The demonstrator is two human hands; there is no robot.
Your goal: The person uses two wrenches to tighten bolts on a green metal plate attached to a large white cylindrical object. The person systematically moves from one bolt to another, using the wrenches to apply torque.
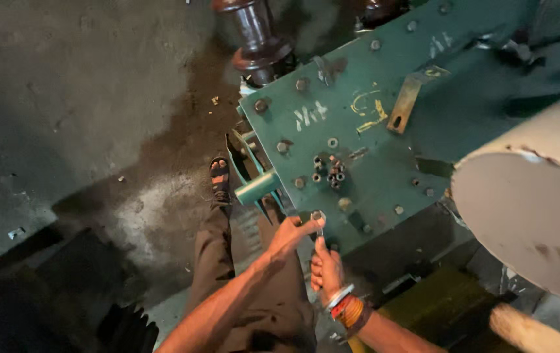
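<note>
Gripping a wrench [319,230] by its shank, the right hand [326,268] has its fingers clenched around the metal, with bangles [347,307] on the wrist below. Just above those fingers, the wrench's ring end sits at the near edge of a green steel cover [384,150], apparently over a bolt that cannot be made out. The left hand [289,235] lies just left of the right, its thumb and forefinger stretched out to touch the ring end; the other fingers curl loosely, holding nothing that can be seen. Beyond both sets of fingertips, farther up the cover, a small heap of nuts [331,171] lies loose, well apart from the wrench. Still farther out and to the right, a yellowish bracket [405,103] is fixed to the cover among chalk marks. A green pipe stub [257,187] sticks out from the cover's side, up and to the left of the left fingers, with a sandalled foot [219,178] on the stained floor [70,98] beyond it. A dark ribbed insulator [257,40] rises at the cover's far corner. To the right of the hands looms a large pale cylinder [535,209].
</note>
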